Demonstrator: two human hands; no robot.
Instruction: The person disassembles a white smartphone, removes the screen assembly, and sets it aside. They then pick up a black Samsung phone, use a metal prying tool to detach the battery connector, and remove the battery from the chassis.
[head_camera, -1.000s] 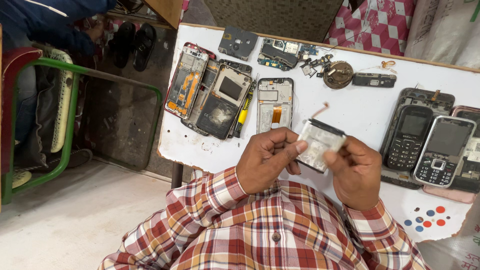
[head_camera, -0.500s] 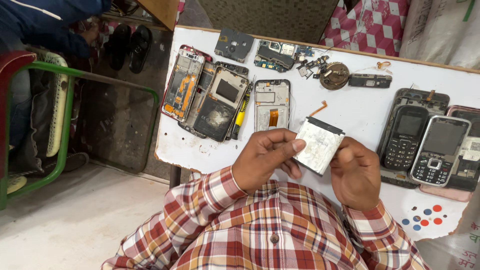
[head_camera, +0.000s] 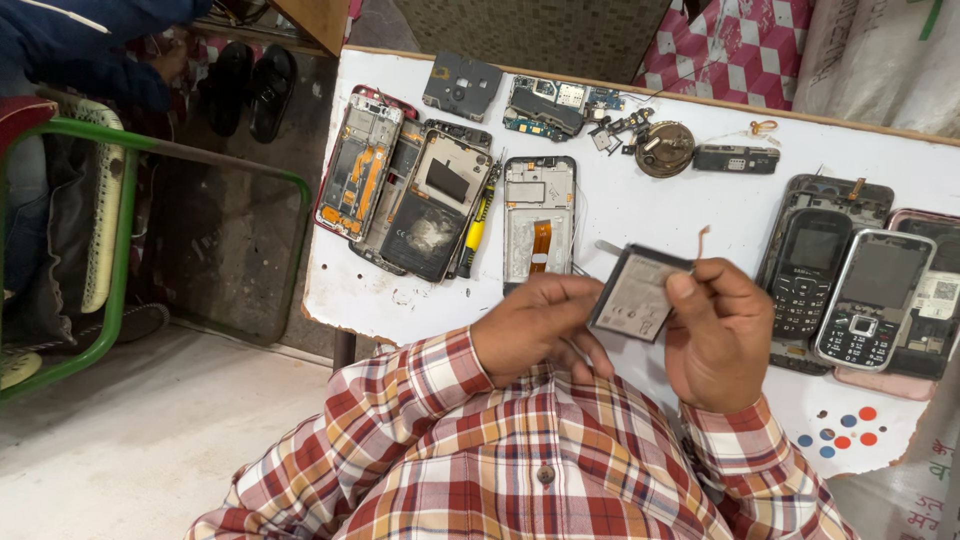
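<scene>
A: What do your hands have?

B: You hold a flat, rectangular phone battery (head_camera: 637, 293), grey, matte face, dark edge, above the white table (head_camera: 640, 215). Your left hand (head_camera: 535, 325) is curled, fingertips pinching its left edge. Your right hand (head_camera: 722, 330) is closed on the right side, thumb on top.

A: Around it?

B: A bare metal phone frame (head_camera: 539, 218) with an orange flex strip just beyond; a yellow-handled screwdriver (head_camera: 476, 226) beside it; glossy keypad phones (head_camera: 870, 298) to your right.
</scene>
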